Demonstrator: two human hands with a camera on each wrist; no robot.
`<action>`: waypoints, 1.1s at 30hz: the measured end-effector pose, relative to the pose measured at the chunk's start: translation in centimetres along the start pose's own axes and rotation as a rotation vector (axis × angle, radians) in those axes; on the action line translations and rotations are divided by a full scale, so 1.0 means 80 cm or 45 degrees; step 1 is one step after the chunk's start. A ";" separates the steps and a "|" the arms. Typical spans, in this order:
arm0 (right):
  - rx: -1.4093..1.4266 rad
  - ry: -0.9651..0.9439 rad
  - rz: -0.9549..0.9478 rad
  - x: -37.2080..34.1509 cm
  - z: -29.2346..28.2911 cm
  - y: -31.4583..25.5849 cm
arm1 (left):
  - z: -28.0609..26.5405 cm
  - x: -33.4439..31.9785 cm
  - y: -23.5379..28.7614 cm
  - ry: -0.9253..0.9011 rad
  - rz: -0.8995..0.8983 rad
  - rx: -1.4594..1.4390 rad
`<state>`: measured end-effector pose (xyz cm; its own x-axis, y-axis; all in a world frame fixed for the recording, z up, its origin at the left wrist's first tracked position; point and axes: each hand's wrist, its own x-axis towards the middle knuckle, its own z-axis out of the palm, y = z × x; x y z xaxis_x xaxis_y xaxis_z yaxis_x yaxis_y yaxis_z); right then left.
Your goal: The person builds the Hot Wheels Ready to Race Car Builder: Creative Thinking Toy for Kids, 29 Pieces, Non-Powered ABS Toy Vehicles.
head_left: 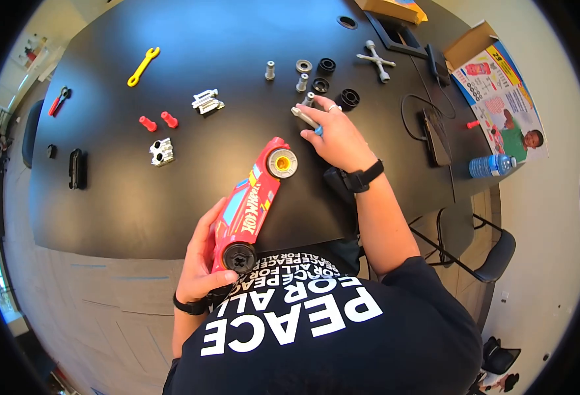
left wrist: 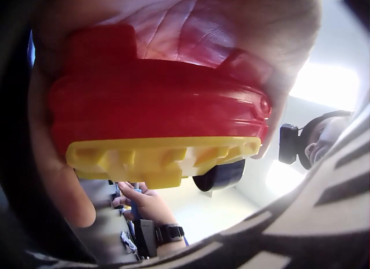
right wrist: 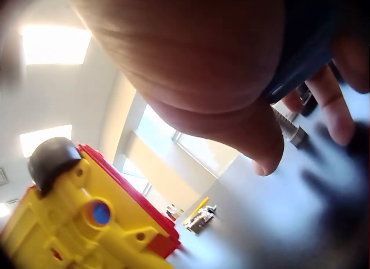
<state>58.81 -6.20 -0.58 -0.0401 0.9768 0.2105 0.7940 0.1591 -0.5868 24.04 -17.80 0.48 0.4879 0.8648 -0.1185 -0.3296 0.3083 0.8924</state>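
My left hand (head_left: 201, 253) grips a red Hot Wheels toy car (head_left: 244, 204) by one end, fingers round its far side and thumb near the black wheel (head_left: 240, 257). The other end shows a wheel with a grey and yellow hub (head_left: 282, 163). In the left wrist view, the palm lies against the red body, above its yellow underside (left wrist: 133, 159). My right hand (head_left: 342, 138) holds a toy screwdriver (head_left: 307, 119) with a grey shaft and a blue handle, mostly hidden by the palm. Its fingertips are right at a grey bolt (head_left: 308, 99) standing on the table.
Beyond the right hand are black wheels (head_left: 349, 99), a grey ring (head_left: 303, 66), more grey bolts (head_left: 270, 70) and a lug wrench (head_left: 375, 61). Silver engine parts (head_left: 161, 151), red pegs (head_left: 169, 119) and a yellow wrench (head_left: 143, 67) lie left. A bottle (head_left: 492, 165) and box (head_left: 500, 92) are right.
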 end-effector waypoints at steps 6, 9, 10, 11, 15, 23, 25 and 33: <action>0.202 0.267 -0.217 0.003 -0.016 -0.004 | -0.002 0.000 0.003 -0.017 -0.001 0.022; 1.147 0.020 0.260 -0.026 -0.064 -0.052 | 0.000 0.001 0.005 -0.018 -0.028 0.045; 1.277 -0.003 0.170 -0.036 -0.072 -0.066 | 0.000 0.001 0.005 -0.018 -0.039 0.059; 1.274 0.010 0.185 -0.044 -0.080 -0.076 | 0.000 0.002 0.004 -0.031 -0.053 0.058; 1.319 -0.197 0.245 -0.059 -0.091 -0.099 | 0.002 0.005 0.005 -0.034 -0.049 0.069; 0.912 -0.193 0.149 -0.058 -0.064 -0.110 | 0.008 0.002 0.006 -0.016 -0.033 0.061; 0.768 -0.038 0.116 -0.064 -0.064 -0.111 | 0.005 0.001 0.004 -0.016 -0.016 0.060; 0.288 -0.087 0.028 -0.093 -0.109 -0.094 | 0.009 -0.002 -0.003 0.104 0.126 0.147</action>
<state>58.41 -15.91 9.04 -0.0714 0.9866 0.1467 0.6393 0.1581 -0.7525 24.64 -18.29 0.60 0.3892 0.9193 -0.0586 -0.2755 0.1769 0.9449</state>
